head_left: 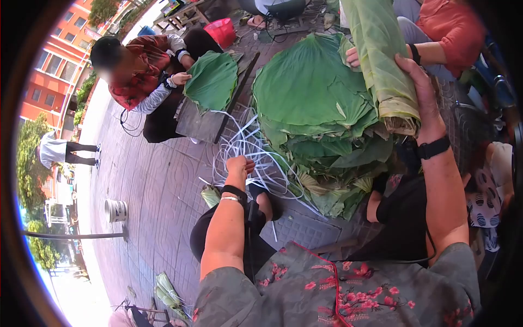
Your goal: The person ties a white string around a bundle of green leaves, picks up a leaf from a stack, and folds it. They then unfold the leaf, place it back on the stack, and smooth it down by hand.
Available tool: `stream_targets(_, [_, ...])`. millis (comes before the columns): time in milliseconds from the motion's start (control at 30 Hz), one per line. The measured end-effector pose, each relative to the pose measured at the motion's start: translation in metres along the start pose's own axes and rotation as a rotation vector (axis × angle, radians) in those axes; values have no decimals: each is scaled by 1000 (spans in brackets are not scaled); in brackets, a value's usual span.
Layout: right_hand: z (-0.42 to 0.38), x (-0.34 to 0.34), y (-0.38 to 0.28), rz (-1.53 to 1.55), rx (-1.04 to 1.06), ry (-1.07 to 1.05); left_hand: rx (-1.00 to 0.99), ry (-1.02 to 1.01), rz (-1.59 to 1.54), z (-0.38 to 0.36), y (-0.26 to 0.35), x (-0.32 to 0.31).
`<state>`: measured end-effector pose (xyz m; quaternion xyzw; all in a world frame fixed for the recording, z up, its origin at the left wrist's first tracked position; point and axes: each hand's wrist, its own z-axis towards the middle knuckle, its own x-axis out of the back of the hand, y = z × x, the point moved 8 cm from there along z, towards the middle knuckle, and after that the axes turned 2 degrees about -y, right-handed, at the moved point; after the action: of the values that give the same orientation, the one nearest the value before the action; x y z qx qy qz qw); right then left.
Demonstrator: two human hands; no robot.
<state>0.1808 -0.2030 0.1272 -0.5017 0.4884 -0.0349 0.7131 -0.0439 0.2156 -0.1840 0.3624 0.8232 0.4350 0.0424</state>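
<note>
My right hand [418,82] is wrapped round the side of a long rolled bundle of lotus leaves [379,62], held up at the right with its brown cut end toward me. Below and left of the bundle lies a wide stack of flat green lotus leaves [310,87], its lower layers crumpled and browner. My left hand [239,164] is closed, fingers curled, at the edge of a loose tangle of white plastic strips [242,139]. Whether a strip is between those fingers I cannot make out.
A person in a red vest [150,65] sits at left, holding a lotus leaf [212,82] over a dark board [204,122]. Another person's hand [353,57] is by my bundle's far side. A white bucket [115,211] and tied leaf bundle [168,290] stand on the paving.
</note>
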Motion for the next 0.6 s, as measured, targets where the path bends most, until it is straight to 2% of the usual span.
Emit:
stream_targets(133, [-7,-1,4,25,-21,54,5,30,62,7,-21,1])
stream_targets(367, [-13,-7,9,18,-30,96,-10,78,55,17,-19,7])
stream_targets(600, [-16,-11,15,25,-84,88,12,4,96,22,-25,0])
